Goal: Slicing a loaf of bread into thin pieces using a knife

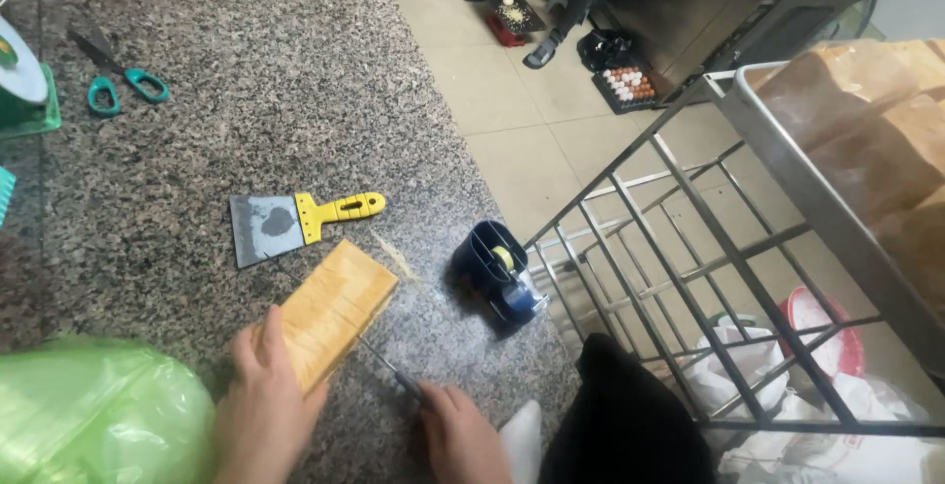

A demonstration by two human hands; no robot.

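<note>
Speckled granite surface, seen from above.

Loaf of bread: golden-brown, oblong, lying flat near the front of the surface, long axis running diagonally from lower left to upper right. Faint lines cross its top.

Left hand: laid against the near end of the loaf, fingers curled around it, gripping it in place.

Right hand: closed around the handle of a knife. The thin blade runs up and left along the right side of the loaf; whether it touches the bread cannot be told.

Scraper: flat grey metal blade, yellow handle, lying just beyond the loaf, apart from it.

Thin sliver of crust: on the surface beside the far end of the loaf.

Tape dispenser: dark blue, near the right edge of the surface.

Scissors: teal handles, far left, well apart from the loaf.

Green plastic bag: translucent, at the lower left, just beside the left hand.

Metal rack: to the right of the surface, its upper tray holding brown loaves.

Tray of eggs: on the tiled floor in the background, near a seated person's legs.
</note>
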